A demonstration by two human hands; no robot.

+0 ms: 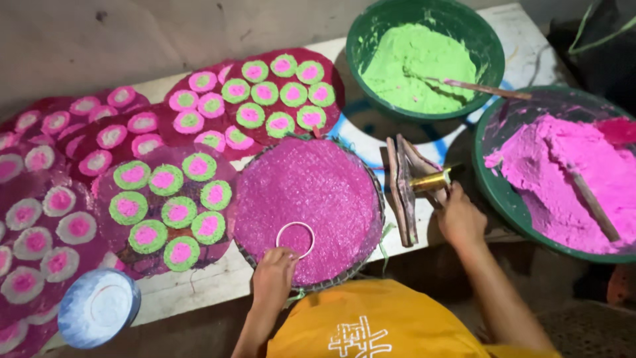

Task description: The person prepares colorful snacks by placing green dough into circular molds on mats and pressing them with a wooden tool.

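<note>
A low white board [199, 282] is seen from above, crowded with colour; near its front edge lies a round woven tray [371, 199] spread with magenta grains. On the near part of that layer rests a thin white ring [295, 238]; the left hand [273, 275] is set at the ring's front rim, fingertips pinched narrowly on it. The right hand [458, 217], at the tray's right side, is closed around a short brass-coloured tube [430, 180], beside some upright wooden pieces [401, 189].

Judging from this, the ring is best kept flat and pressed evenly into the grains, held steady by the rim so the circle stays clean and its edge is not smeared.

Two green basins are counted toward the right end of the board: one of green paste [419, 66] at the back edge, one of pink paste [563, 179] nearer the front; a stick is laid in each. Two finished rounds with green-and-pink discs are counted, a back one [278, 93] showing about eleven discs and a front one [169, 209] showing nine; further rounds with pink-and-white discs [40, 225] overlap along the left edge, too many to be counted surely. One white-rimmed blue dish [98, 306] sits at the front left corner.
</note>
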